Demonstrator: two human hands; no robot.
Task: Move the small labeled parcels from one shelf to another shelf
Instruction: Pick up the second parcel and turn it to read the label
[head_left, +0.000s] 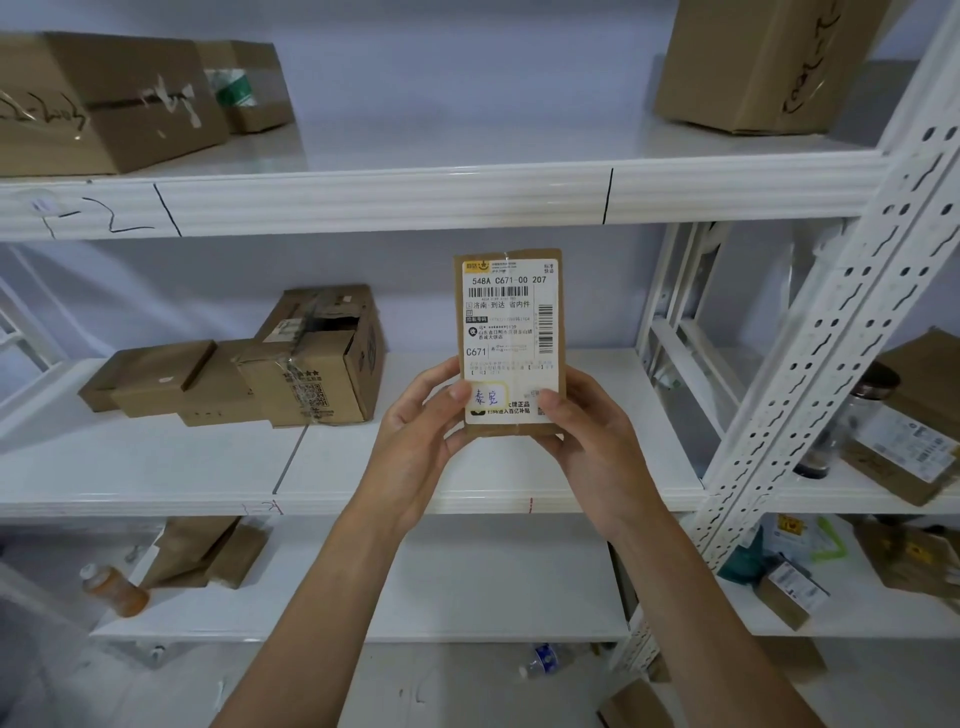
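Observation:
A small brown cardboard parcel (510, 332) with a white shipping label faces me, held upright in front of the middle shelf (467, 499). My left hand (421, 421) grips its lower left edge, thumb on the label. My right hand (582, 421) grips its lower right edge. On the middle shelf to the left lies a cluster of cardboard boxes (291, 364), one with a torn, taped top.
The top shelf (415, 200) carries large boxes at left (98, 104) and right (753, 67). A perforated white post (810, 358) slants on the right, with parcels and a jar (852, 415) beyond. The bottom shelf holds an orange bottle (111, 590) and brown packets (208, 551). A water bottle (540, 660) lies on the floor.

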